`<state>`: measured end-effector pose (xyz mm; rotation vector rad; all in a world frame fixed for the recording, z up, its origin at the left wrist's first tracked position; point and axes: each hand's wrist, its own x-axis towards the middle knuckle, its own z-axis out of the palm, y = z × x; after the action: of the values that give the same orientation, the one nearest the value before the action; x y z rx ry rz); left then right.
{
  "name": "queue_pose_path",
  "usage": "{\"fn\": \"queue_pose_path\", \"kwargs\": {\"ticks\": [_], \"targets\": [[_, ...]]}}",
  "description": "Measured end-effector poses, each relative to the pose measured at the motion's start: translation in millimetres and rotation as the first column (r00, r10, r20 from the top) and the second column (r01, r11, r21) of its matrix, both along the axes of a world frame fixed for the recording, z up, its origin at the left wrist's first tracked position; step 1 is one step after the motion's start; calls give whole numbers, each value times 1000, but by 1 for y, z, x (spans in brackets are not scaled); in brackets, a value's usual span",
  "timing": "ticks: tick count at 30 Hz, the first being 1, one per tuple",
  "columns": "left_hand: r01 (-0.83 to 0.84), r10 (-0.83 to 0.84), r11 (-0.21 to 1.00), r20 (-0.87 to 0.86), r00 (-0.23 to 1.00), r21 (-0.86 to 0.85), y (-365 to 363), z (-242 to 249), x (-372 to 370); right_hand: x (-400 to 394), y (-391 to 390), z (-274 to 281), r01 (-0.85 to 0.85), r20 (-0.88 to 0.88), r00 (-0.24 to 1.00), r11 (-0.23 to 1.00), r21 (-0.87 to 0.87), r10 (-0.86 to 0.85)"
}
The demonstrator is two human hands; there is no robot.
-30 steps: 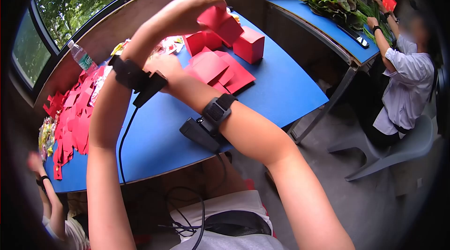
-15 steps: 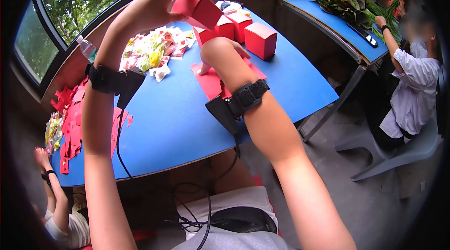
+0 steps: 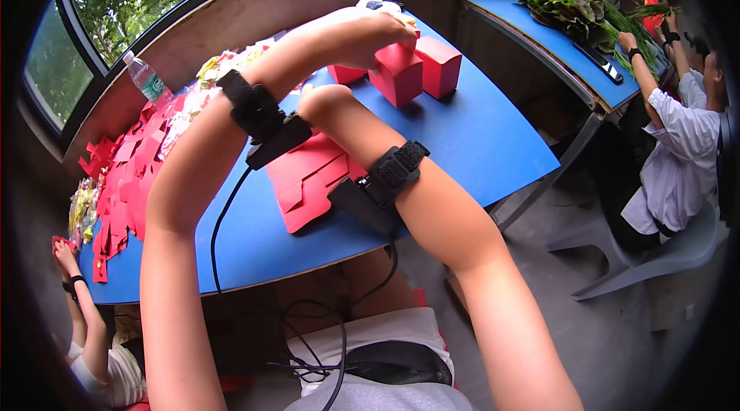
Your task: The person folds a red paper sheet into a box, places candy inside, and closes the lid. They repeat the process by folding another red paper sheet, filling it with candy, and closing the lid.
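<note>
My left hand reaches across to the far part of the blue table, fingers closed on the top of a red box. That box is upright, beside another red box on its right; a further red box shows partly behind my left arm. Nearer to me, my right hand is bent down above flat red card pieces. Its fingers are mostly hidden behind the wrist, so what it holds cannot be seen. Both wrists carry black straps with cabled devices.
A heap of red card cut-outs and small wrapped packets lie to the left, near a plastic bottle. Another person's hands are at the left edge. At right, people sit by a second table with leafy vegetables.
My left hand has moved right and down with the red box, setting it level among the others. My right hand has shifted left, and the flat card pieces now lie further left and nearer.
</note>
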<state>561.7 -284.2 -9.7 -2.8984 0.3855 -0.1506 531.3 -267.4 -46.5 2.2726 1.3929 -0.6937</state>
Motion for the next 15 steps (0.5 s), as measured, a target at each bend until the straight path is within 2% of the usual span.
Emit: {"fn": "queue_pose_path", "kwargs": {"ticks": [1,2,3,4,5,7,8,10,11,12,13,14,15], "targets": [[21,-21,1000,-20,1000,18,-2,-3,3,-4,13,8,104,-20,993,956,-273,-114],[22,-22,1000,-20,1000,15,-3,-6,7,-3,18,7,101,-35,993,957,-273,-115],[-33,35,999,-62,997,26,-4,-9,11,2,14,-4,27,-53,998,998,-58,-31],[-87,91,995,-105,990,39,-3,-13,14,11,7,-23,-88,-40,995,982,165,95],[-87,90,996,-109,990,38,0,-16,16,17,6,-35,-155,-28,985,942,298,171],[-64,67,994,-32,997,86,4,-19,14,26,8,-58,-208,-30,969,875,438,245],[-67,70,994,-31,997,85,4,-18,13,31,9,-68,-230,-31,959,838,494,282],[-132,134,962,10,991,237,-6,-13,7,40,9,-82,-245,-31,951,809,535,309],[-134,134,962,13,991,237,-5,-13,3,45,11,-86,-260,-11,943,756,600,333],[-131,111,975,115,987,181,-1,-15,-1,50,11,-88,-274,11,934,699,661,356],[-121,92,985,218,972,125,4,-17,-5,46,-4,-70,-277,15,934,699,659,356],[-81,49,992,284,958,101,14,-18,-12,42,-18,-50,-245,-47,942,775,582,333],[-186,159,980,281,946,74,6,-10,-28,40,-29,-36,-212,-108,947,842,496,303]]}}
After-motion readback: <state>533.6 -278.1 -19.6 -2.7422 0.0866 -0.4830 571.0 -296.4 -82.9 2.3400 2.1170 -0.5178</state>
